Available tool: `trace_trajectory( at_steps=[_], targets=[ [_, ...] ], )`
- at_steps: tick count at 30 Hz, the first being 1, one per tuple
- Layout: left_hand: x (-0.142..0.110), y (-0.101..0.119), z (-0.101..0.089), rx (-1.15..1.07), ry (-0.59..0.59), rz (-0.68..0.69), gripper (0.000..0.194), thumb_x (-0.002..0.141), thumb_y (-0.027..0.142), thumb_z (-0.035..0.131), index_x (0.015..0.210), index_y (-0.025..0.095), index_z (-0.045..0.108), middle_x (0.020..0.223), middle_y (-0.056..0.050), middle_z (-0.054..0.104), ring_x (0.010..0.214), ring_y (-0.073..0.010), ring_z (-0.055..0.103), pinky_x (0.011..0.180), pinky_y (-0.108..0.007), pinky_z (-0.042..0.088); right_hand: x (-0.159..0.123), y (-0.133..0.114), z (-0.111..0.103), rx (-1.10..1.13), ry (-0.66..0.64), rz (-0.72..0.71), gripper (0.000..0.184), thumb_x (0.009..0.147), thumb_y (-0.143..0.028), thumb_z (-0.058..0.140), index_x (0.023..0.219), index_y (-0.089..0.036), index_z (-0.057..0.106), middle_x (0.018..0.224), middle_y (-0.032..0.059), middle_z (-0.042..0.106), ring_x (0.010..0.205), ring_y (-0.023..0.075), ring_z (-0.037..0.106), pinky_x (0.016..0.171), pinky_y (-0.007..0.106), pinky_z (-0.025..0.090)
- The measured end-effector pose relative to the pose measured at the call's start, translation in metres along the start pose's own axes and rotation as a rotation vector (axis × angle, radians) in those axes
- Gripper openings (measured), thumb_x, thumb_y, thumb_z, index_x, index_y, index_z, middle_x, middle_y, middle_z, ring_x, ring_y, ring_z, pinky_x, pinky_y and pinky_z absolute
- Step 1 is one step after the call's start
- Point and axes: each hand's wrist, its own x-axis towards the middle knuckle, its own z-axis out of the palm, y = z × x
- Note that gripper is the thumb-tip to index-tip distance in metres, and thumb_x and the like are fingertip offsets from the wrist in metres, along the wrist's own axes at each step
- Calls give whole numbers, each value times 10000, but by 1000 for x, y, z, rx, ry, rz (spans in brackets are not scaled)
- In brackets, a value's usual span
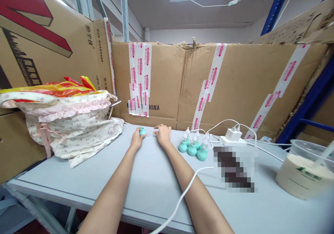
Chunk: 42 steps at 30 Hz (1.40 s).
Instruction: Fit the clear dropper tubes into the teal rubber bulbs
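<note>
Grey table [150, 188] before taped cardboard [167, 73], blue upright [276, 9] at right, pale wall [206, 36] beyond.

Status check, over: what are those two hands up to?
Left hand: holding teal piece. Right hand: at small clear piece, grip unclear. White cable crosses in front of right forearm.

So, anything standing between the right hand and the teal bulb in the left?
Yes: a small clear piece is between the right hand and the teal bulb, which the left hand holds. Whether the right hand touches that piece is unclear.
</note>
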Motion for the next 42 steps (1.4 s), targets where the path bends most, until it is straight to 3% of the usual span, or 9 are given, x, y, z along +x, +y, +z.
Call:
trace_trajectory(
  at_steps=[4,15,19,22,26,29,33,37,42],
  targets=[
    [-1,1,0,-11,-3,6,412,678,109,588,1075,171,496,1031,-89,599,935,-184,560,885,-340,395,-1,3,-5,-180,-91,18,64,716,-267,663,746,-226,702,924,80,619,967,231,449,803,359,244],
    [-4,4,-1,-110,-29,5,477,691,113,561,1149,181,445,1062,-100,589,962,-188,563,919,-370,378,-6,-5,5,-106,-93,45,78,744,-288,628,759,-257,698,921,50,628,957,210,449,807,354,235],
    [-7,7,-3,-66,-48,3,529,703,126,555,1204,168,391,1090,-126,575,1018,-204,539,936,-379,358,-1,-1,-9,-152,-92,58,126,739,-294,631,844,-245,681,962,61,625,962,212,486,814,357,268],
    [-8,9,-3,-62,-58,-2,537,704,136,558,1209,163,377,1102,-128,562,1043,-208,527,947,-382,345,6,2,-26,-258,-80,120,201,731,-257,636,917,-185,661,1024,119,604,988,242,513,818,367,314],
    [-5,9,-3,-73,-77,-56,632,674,188,609,1237,144,326,1143,-148,524,1075,-220,504,959,-384,334,9,3,-34,-288,-202,278,230,708,-92,605,933,-110,649,996,195,606,972,281,562,749,348,393],
    [-4,10,-4,-116,-68,-82,714,680,257,619,1277,125,252,1257,-189,418,1179,-242,420,983,-386,312,6,5,-29,-229,-244,282,248,733,-7,508,912,-104,649,915,185,633,879,248,614,672,296,416],
    [-2,11,-7,-168,56,-44,680,734,312,564,1293,144,214,1354,-193,282,1258,-253,318,1012,-399,283,2,7,-16,-134,-213,223,263,747,-72,538,985,-156,615,973,127,633,895,193,610,683,246,414],
    [0,12,-9,-151,129,-23,638,753,308,541,1279,133,225,1318,-196,322,1237,-252,345,1013,-400,285,4,9,2,40,-185,151,375,694,-137,633,1056,-204,564,921,39,643,861,135,600,700,203,407],
    [0,14,-10,-103,124,-6,615,762,308,526,1270,112,240,1275,-202,360,1219,-256,362,995,-403,308,6,18,19,264,-138,132,453,630,-93,659,1057,-197,550,868,12,630,821,127,578,731,216,409]
  ],
)
